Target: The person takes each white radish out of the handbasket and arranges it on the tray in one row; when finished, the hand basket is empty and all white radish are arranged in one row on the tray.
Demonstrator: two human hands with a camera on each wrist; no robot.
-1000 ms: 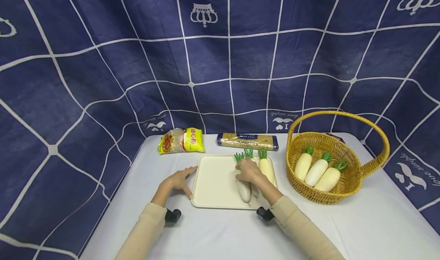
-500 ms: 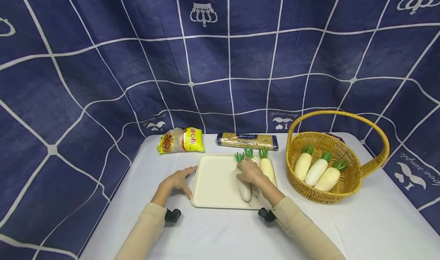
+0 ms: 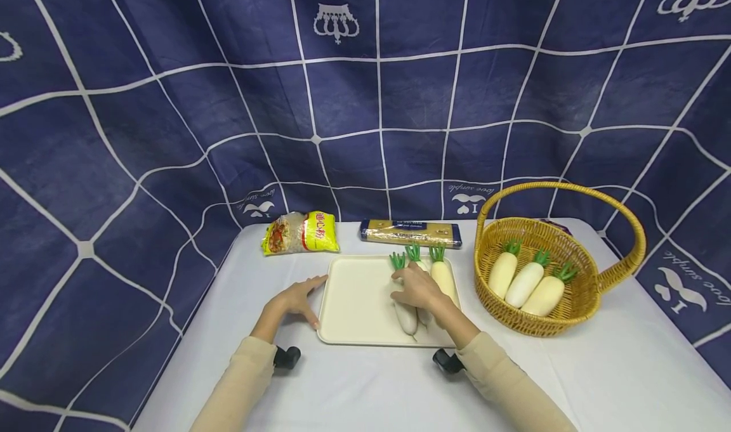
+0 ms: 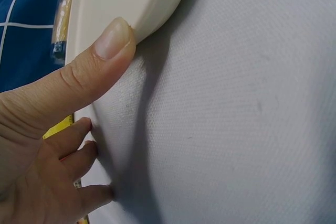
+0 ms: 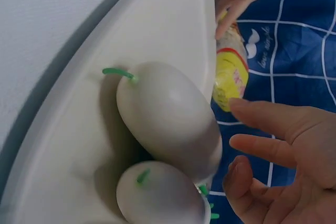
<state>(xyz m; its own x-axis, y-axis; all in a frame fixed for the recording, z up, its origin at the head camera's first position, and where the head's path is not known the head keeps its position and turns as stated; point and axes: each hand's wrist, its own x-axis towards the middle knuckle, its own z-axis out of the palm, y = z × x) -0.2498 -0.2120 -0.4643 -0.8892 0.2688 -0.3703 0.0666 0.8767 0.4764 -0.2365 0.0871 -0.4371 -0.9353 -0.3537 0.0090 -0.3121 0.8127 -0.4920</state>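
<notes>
On the white table lies a cream tray, with three white radishes with green tops along its right part. My right hand is over the left radish and the middle one, partly covering both; its fingers are loosely bent. Beside it is the right radish. The right wrist view has the hand with fingers apart, next to a radish; whether they touch is unclear. With thumb and fingers spread, my left hand rests at the tray's left edge, the thumb against its near corner.
A wicker basket with a tall handle holds three more white radishes to the right. Behind the tray lie a yellow food bag and a long pasta packet. A blue checked cloth hangs beyond the table.
My right wrist has shifted slightly to the right, while the fingers stay over the radishes. The left hand, the tray and the basket keep their places.
</notes>
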